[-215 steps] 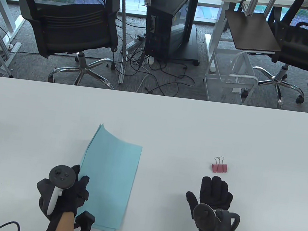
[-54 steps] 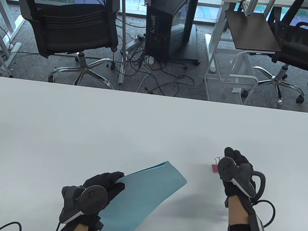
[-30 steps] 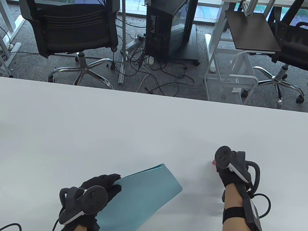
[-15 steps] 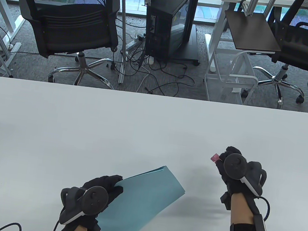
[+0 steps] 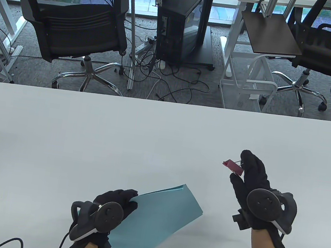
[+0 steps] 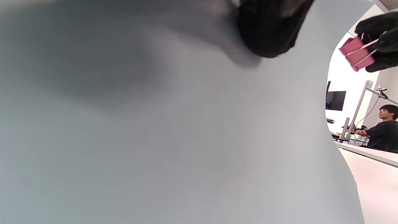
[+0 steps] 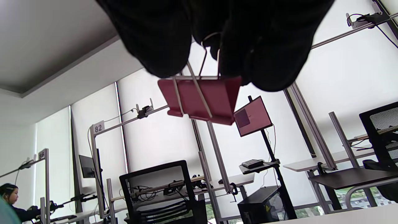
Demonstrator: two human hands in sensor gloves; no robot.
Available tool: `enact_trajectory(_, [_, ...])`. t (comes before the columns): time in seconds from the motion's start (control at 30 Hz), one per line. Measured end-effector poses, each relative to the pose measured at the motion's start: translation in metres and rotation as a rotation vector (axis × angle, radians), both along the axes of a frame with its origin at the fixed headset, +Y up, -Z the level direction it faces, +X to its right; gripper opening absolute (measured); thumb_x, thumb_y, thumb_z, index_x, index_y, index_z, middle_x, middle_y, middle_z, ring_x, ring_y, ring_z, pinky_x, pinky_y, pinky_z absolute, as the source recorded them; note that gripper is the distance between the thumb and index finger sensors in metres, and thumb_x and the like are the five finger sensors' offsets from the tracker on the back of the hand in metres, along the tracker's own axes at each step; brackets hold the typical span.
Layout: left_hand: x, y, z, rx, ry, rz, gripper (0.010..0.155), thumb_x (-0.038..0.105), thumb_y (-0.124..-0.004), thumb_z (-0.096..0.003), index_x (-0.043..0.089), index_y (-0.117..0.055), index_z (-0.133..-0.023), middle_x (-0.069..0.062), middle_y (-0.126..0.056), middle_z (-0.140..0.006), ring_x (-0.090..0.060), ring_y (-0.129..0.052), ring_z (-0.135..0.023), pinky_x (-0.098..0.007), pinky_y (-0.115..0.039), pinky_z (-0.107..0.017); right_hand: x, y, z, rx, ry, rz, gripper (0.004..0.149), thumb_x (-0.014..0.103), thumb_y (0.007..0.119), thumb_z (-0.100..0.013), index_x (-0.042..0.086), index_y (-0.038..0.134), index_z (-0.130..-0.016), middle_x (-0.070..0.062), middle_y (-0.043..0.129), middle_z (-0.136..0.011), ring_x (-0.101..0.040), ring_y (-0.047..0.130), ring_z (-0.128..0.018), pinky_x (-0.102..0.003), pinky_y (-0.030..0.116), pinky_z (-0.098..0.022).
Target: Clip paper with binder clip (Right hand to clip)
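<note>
The right hand pinches the clip by its wire handles. The left hand grips the thin, floppy paper at its edge. The clip's spring looks stiff, so it likely wants a firm squeeze.

Bright daylight, blurred backlit wrist views

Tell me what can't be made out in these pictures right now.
- Left hand grip on the paper: table view, the tracker covers the fingers.
- Paper's near end: table view, cut off by the bottom edge.
- Paper surface: left wrist view, only a grey blur.
- Clip mouth, open or closed: too small in table view, turned away in right wrist view.
- Right hand fingertips on the clip's wire handles: right wrist view, dark glove hides them.
</note>
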State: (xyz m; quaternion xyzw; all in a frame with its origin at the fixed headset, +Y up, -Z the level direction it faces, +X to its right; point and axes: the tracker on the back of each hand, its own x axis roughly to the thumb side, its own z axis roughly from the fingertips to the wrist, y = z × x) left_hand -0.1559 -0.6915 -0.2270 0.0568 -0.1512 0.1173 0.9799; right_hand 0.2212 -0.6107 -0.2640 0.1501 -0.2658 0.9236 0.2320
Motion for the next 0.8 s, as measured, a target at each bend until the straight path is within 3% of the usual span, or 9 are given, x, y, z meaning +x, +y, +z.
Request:
enact_trajectory(0.13, [0.004,0.001,0.001,0.005,-0.011,-0.004,0.041,0.048,-0.075,-0.0553,0.033,-0.076,-0.093,0.012,-0.095,-0.081,-0.013,-0.099,-0.067,-0.033,-0.086,-0.058,-0.008,0.0,0.023,0.024,0.054,-0.062,0.07,0.02,0.086,-0.048,-0.011,0.059,-0.105,-0.039,0.071,-0.096,-0.045,0.091,-0.078,-0.051,0.088,-0.052])
enact_trajectory(0.33, [0.008,0.001,0.002,0.009,-0.03,-0.013,0.04,0.047,-0.074,-0.0562,0.032,-0.077,-0.094,0.012,-0.095,-0.082,-0.014,-0.099,-0.067,-0.034,-0.085,-0.059,-0.03,-0.011,0.045,0.056,0.092,0.102,0.063,0.025,0.092,-0.043,0.004,0.071,-0.098,-0.025,0.08,-0.09,-0.033,0.098,-0.072,-0.043,0.092,-0.049])
enact_trajectory(0.5, [0.013,0.001,0.002,0.014,-0.062,-0.028,0.04,0.047,-0.074,-0.0558,0.033,-0.077,-0.093,0.012,-0.094,-0.082,-0.014,-0.099,-0.068,-0.034,-0.085,-0.059,-0.043,-0.02,0.047,0.082,0.096,0.117,0.061,0.026,0.092,-0.041,0.007,0.072,-0.096,-0.022,0.082,-0.088,-0.03,0.099,-0.069,-0.041,0.093,-0.047])
enact_trajectory(0.8, [0.014,0.001,0.002,0.029,-0.058,-0.049,0.04,0.048,-0.075,-0.0546,0.034,-0.077,-0.092,0.013,-0.094,-0.081,-0.013,-0.098,-0.068,-0.034,-0.085,-0.06,-0.036,-0.027,0.043,0.016,0.097,0.066,0.061,0.027,0.092,-0.041,0.006,0.073,-0.095,-0.022,0.083,-0.087,-0.029,0.1,-0.068,-0.04,0.093,-0.046])
